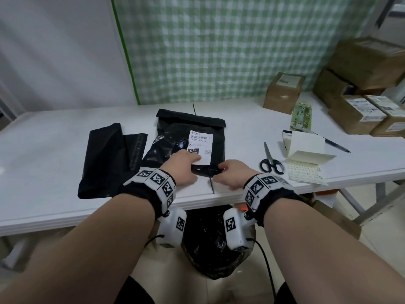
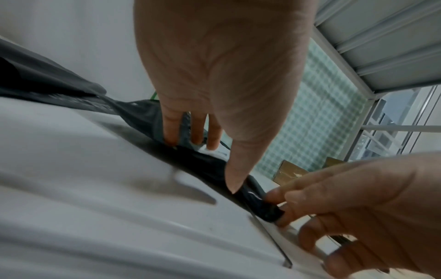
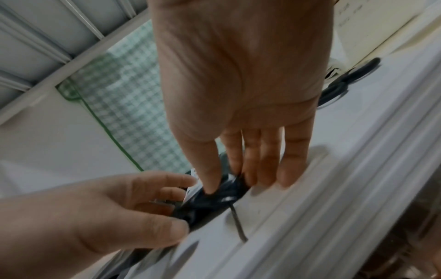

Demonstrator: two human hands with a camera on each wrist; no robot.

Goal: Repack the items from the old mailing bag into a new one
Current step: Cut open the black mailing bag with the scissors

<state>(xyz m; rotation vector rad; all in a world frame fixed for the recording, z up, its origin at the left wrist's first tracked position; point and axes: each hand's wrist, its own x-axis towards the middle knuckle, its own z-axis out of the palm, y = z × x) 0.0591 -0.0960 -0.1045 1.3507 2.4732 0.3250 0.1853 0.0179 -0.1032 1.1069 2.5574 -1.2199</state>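
Observation:
A black mailing bag [image 1: 210, 132] with a white shipping label [image 1: 200, 143] lies flat at the middle of the white table [image 1: 54, 132], its top flap folded over. My left hand [image 1: 192, 160] presses with straight fingers on the label's near corner; the left wrist view shows these fingers [image 2: 195, 132] down on the bag [image 2: 203, 166]. My right hand [image 1: 222, 168] is at the bag's near edge. In the right wrist view its thumb and forefinger [image 3: 224, 177] pinch the bunched black plastic [image 3: 214, 200]. What the bag holds is hidden.
Flat folded black bags [image 1: 105, 159] lie left of the parcel. Scissors [image 1: 270, 161], folded paper sheets [image 1: 304, 148], a pen [image 1: 328, 140] and a green packet [image 1: 301, 116] lie to the right. Cardboard boxes [image 1: 361, 106] are stacked far right. A black-lined bin [image 1: 208, 244] stands under the table's near edge.

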